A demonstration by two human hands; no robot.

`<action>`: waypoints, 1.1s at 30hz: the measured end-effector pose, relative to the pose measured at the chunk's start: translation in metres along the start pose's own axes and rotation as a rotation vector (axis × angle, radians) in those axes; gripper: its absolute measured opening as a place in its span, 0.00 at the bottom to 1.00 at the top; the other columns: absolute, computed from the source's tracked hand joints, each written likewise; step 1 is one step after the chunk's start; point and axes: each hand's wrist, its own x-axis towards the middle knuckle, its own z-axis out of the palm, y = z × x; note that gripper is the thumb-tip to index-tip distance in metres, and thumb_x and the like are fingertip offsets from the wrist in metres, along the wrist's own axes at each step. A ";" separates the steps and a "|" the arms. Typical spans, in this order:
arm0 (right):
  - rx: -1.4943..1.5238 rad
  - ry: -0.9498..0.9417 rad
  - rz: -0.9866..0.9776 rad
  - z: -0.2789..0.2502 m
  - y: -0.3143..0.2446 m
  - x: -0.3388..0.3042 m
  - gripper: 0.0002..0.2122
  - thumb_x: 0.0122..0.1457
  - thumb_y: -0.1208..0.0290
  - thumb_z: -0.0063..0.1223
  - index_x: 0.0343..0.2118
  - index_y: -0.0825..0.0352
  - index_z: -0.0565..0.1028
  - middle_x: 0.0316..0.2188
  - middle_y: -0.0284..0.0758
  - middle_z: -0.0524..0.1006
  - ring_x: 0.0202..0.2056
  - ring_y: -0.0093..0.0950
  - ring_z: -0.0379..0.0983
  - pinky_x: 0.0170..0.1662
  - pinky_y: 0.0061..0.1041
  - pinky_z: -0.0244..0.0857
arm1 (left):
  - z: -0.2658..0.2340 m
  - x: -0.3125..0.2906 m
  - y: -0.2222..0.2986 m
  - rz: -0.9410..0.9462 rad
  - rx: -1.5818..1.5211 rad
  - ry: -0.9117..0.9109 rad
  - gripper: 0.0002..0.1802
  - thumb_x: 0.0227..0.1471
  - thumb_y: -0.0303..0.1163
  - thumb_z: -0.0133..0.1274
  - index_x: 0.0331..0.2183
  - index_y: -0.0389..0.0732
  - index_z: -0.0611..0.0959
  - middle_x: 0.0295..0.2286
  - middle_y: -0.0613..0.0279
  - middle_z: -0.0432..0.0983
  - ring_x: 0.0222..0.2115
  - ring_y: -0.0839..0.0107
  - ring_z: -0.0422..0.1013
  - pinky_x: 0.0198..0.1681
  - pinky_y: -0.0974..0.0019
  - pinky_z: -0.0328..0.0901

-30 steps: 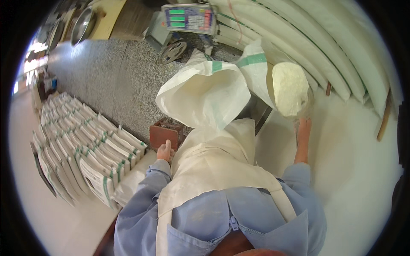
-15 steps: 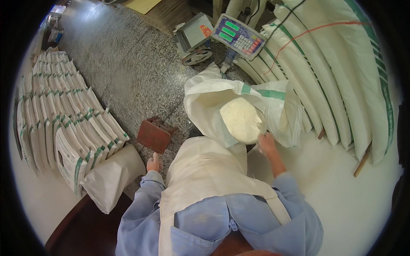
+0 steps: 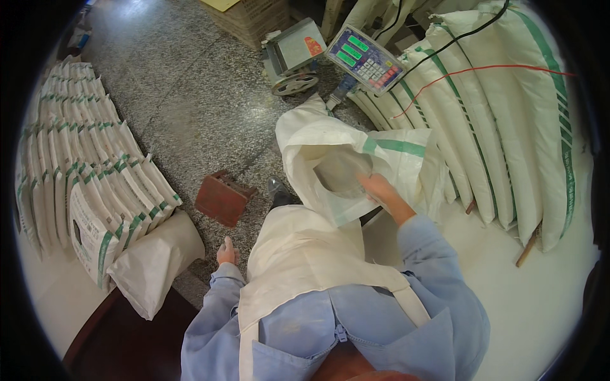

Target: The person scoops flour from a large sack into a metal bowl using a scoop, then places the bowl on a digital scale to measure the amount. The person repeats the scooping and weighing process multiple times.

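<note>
My right hand (image 3: 379, 189) grips a round, greyish scoop (image 3: 340, 173) at its near right edge. The scoop is inside the mouth of a white woven sack (image 3: 298, 136) with a green band, which stands in front of my lap. No heaped powder shows in the scoop now. The sack's lower inside is hidden behind the scoop and the folded rim. My left hand (image 3: 227, 252) hangs beside my left thigh, holding nothing, its fingers loosely bent and somewhat apart. It is nearest to a small reddish-brown stool (image 3: 222, 199) on the speckled floor.
Packed white bags (image 3: 95, 171) stand in rows at the left, with a loose white sack (image 3: 159, 260) against them. Tall full sacks (image 3: 502, 127) lean at the right. A scale display (image 3: 364, 60) and a metal weighing platform (image 3: 295, 47) are ahead, near a cardboard box (image 3: 248, 20).
My right hand has moved left and forward into the sack's mouth. The scoop, heaped with pale powder before, now shows its greyish surface. The view has shifted slightly; my left hand still hangs low.
</note>
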 end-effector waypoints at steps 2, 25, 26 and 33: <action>0.051 0.071 0.115 -0.015 0.002 -0.033 0.14 0.49 0.62 0.45 0.21 0.72 0.67 0.11 0.36 0.65 0.10 0.26 0.62 0.11 0.25 0.53 | 0.011 -0.001 0.008 0.027 0.057 -0.010 0.27 0.49 0.55 0.44 0.32 0.38 0.72 0.16 0.61 0.68 0.11 0.75 0.61 0.11 0.73 0.53; -0.512 0.560 0.216 -0.185 0.192 -0.052 0.18 0.44 0.63 0.52 0.36 0.70 0.70 0.33 0.44 0.74 0.36 0.37 0.71 0.38 0.34 0.64 | 0.061 -0.029 0.066 0.196 0.581 -0.165 0.31 0.49 0.57 0.42 0.23 0.34 0.76 0.16 0.57 0.73 0.12 0.73 0.66 0.12 0.71 0.59; -0.509 0.511 0.289 -0.181 0.194 -0.026 0.19 0.43 0.65 0.51 0.38 0.70 0.69 0.35 0.44 0.73 0.39 0.38 0.70 0.40 0.35 0.63 | 0.061 -0.037 0.064 0.226 0.613 -0.119 0.31 0.48 0.57 0.42 0.23 0.33 0.76 0.16 0.57 0.73 0.12 0.73 0.66 0.12 0.71 0.59; -0.297 0.550 0.368 -0.151 0.211 0.097 0.14 0.47 0.73 0.45 0.38 0.70 0.72 0.41 0.43 0.72 0.42 0.38 0.69 0.43 0.34 0.64 | 0.062 -0.075 0.059 0.253 0.942 -0.017 0.31 0.49 0.56 0.42 0.21 0.34 0.76 0.16 0.57 0.73 0.14 0.69 0.69 0.15 0.69 0.63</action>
